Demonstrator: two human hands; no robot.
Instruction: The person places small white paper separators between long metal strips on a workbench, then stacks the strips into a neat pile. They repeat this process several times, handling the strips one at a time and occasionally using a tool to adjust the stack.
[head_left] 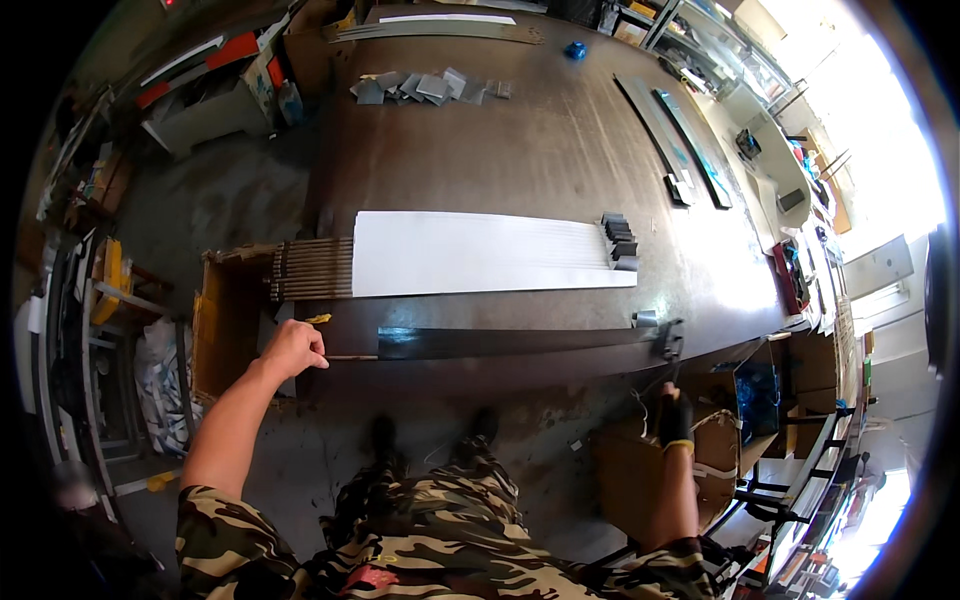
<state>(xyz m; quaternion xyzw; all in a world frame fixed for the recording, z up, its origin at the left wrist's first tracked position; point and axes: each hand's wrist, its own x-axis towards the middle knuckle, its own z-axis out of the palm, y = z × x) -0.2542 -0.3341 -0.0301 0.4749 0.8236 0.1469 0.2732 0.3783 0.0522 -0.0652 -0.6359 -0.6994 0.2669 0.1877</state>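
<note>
A long dark flat strip (510, 344) lies along the near edge of the table, with a thin rod (352, 357) sticking out of its left end. My bare left hand (292, 349) is closed, its fingers pinching the rod's end. At the strip's right end is a dark tool (670, 342) with a blocky head. My right hand (676, 418), in a dark glove, is closed around the tool's lower part; its exact kind is unclear. A small grey curved piece (645, 318) sits beside the tool. Just beyond the strip, a white sheet (480, 255) covers several rods (312, 270).
Dark end pieces (620, 243) line the sheet's right end. Small metal plates (433, 88) are heaped farther back on the table (500, 160). Two long strips (692, 150) lie at the right. Cardboard boxes stand left (228, 330) and right (625, 460) below the edge.
</note>
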